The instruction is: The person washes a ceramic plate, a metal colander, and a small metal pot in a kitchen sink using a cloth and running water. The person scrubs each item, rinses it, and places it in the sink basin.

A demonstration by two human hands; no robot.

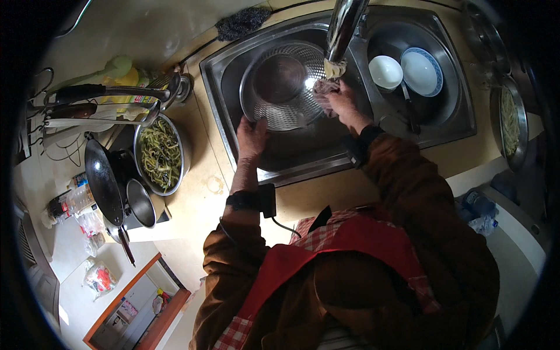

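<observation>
A wide stainless-steel colander (280,111) with a dimpled or perforated wall sits tilted in the larger basin of a double steel sink (302,162). My left hand (252,136) grips its near-left rim. Bunched in my right hand (345,107) is a wet-looking greyish-pink cloth (324,91), pressed at the colander's right side. Right above the cloth hangs the chrome faucet (343,33), with a pale yellowish piece (334,68) at its mouth. Whether water runs is hard to tell.
The smaller basin holds a white bowl (385,71), a blue-rimmed bowl (419,70) and a dark-handled utensil (411,111). At left stand a pot of cut green vegetables (159,153), a black wok (103,179), a small saucepan (141,201) and hanging ladles (151,114). A dark scrubber (243,22) lies behind the sink.
</observation>
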